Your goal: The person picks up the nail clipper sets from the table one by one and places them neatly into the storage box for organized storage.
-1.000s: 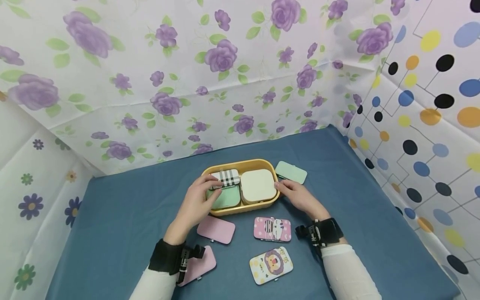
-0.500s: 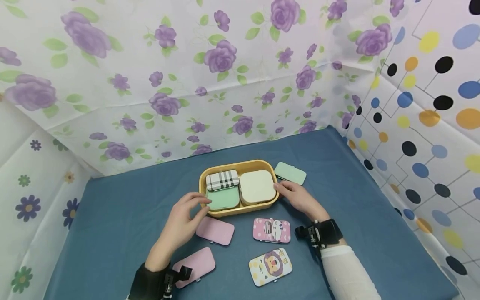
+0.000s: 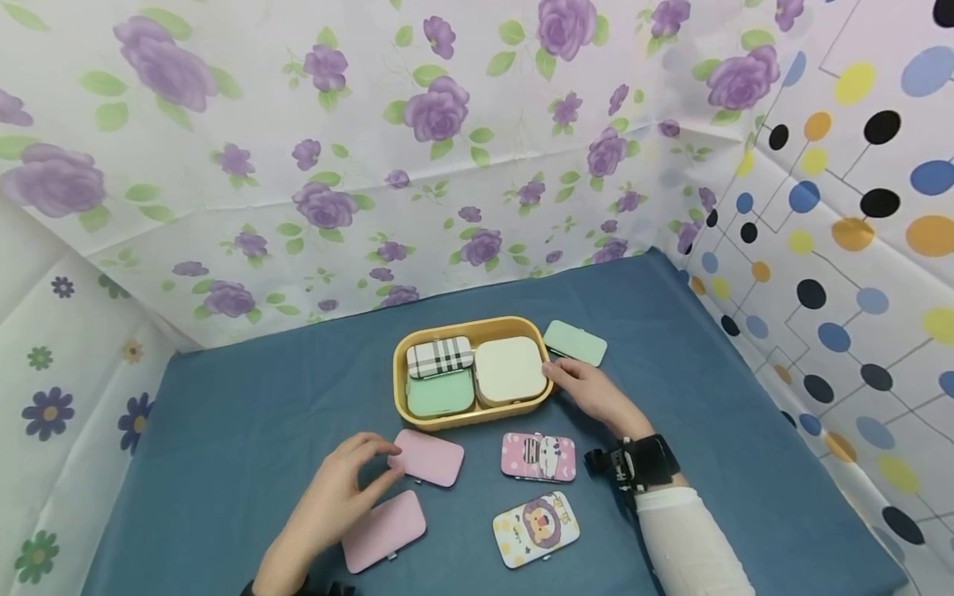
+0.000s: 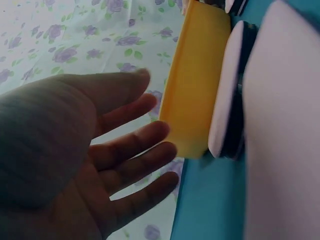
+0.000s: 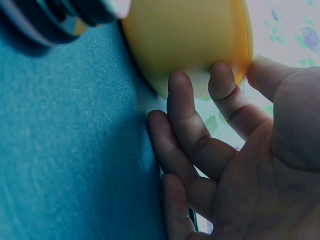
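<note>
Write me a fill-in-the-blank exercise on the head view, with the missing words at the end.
1. In the yellow basket, the plaid case partly covers a case coloured ____.
2. The right hand is at the basket's ____ end.
3. Outside the basket lie ____ plain pink cases.
4. The left hand is holding ____.

Missing words: green; right; two; nothing.

Near the head view's centre, the plaid case [image 3: 440, 358] hides the upper part of the green case [image 3: 441, 394]; at lower left, the left hand [image 3: 335, 490] covers part of the lower pink case [image 3: 387, 534]. Lettering [image 3: 561, 507] on the lion case [image 3: 535, 531] is too small to read, and the left wrist view's right edge crops a blurred pale case [image 4: 285, 140]
</note>
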